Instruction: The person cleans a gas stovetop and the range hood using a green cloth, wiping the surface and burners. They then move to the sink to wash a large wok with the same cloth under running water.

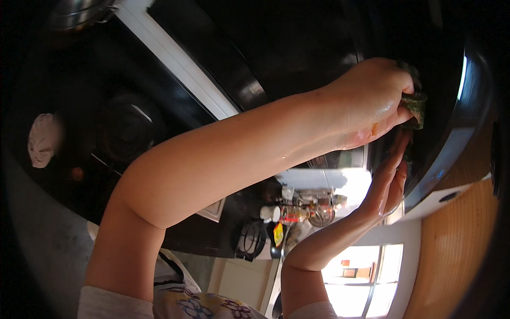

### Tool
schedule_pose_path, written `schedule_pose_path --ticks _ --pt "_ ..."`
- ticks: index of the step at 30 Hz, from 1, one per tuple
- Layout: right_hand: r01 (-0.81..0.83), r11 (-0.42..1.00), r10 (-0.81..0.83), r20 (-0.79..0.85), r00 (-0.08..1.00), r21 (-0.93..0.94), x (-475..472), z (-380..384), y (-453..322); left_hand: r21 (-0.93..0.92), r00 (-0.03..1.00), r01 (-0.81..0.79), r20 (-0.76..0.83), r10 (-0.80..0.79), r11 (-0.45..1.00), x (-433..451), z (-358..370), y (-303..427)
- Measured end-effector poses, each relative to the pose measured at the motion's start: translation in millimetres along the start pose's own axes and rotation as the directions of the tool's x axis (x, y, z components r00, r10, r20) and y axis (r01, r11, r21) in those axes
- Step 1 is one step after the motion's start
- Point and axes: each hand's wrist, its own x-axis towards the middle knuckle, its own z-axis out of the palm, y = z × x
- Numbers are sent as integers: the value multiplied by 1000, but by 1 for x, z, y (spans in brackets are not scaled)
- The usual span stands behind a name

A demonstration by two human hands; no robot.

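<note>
A dark green scouring pad (415, 109), bent over, is gripped in the fingers of my left hand (376, 89). This hand is against the black glossy panel of a range hood (430, 153), and its skin looks wet. My right hand (384, 191) reaches up beside it from farther off, wet too, with fingers stretched along the same dark surface. Those fingertips lie close to the pad and are partly lost in shadow, so whether they touch or hold it is unclear. My left forearm crosses the middle of the view.
Toward the left lies a black cooktop with a round burner (127, 125) and a pale crumpled cloth (42, 139). A metal pot (81, 16) stands at the upper left. Beyond my arms, a counter holds a white cup (269, 214), bottles and a yellow packet (278, 234). A window (364, 275) is behind.
</note>
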Motion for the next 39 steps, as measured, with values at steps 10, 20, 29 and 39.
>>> schedule_pose_path --ticks 10,20,29,39 --pt "-187 957 154 158 975 223 97 2 126 61 887 -414 250 388 908 0 14 125" --pt "-519 843 482 228 846 142 152 -4 131 196 938 -270 273 212 943 -26 39 155" --pt "-80 990 67 114 991 113 38 -29 -17 330 954 -295 156 257 897 18 -8 -7" --pt "160 978 -158 -23 987 137 -85 -49 -159 307 995 58 62 -80 950 35 -55 -165"
